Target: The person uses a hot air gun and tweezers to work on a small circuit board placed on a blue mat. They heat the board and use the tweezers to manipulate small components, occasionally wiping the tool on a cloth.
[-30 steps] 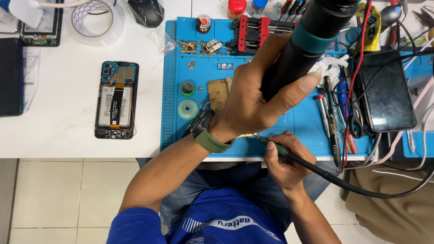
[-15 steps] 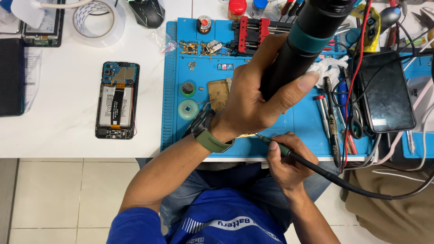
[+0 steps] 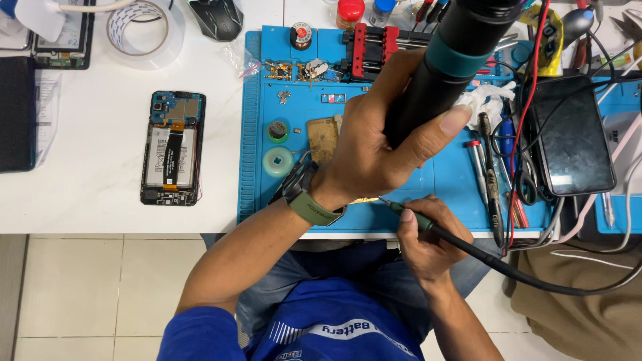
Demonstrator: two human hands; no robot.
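1. The black cylindrical tool (image 3: pixel 455 60), banded in teal, stood tilted over the blue work mat (image 3: pixel 428 180); the left hand (image 3: pixel 374 147) kept its grip clamped around the barrel, thumb pressed along the side.
2. The slim green-handled iron (image 3: pixel 411 215), trailing a black cable (image 3: pixel 535 277), lay in the right hand (image 3: pixel 428 241), grip closed on it like a pen, its tip aimed at a small gold-coloured part (image 3: pixel 361 200) at the mat's near edge, beneath the left wrist.
3. A green-strapped watch (image 3: pixel 309 197) circled the left wrist.
4. Left of the mat, an opened phone (image 3: pixel 172 148) lay flat on the white surface (image 3: pixel 100 194); a tape roll (image 3: pixel 144 30) lay beyond it.
5. Screwdrivers (image 3: pixel 485 167) and a dark device (image 3: pixel 575 134) occupied the mat's right side.
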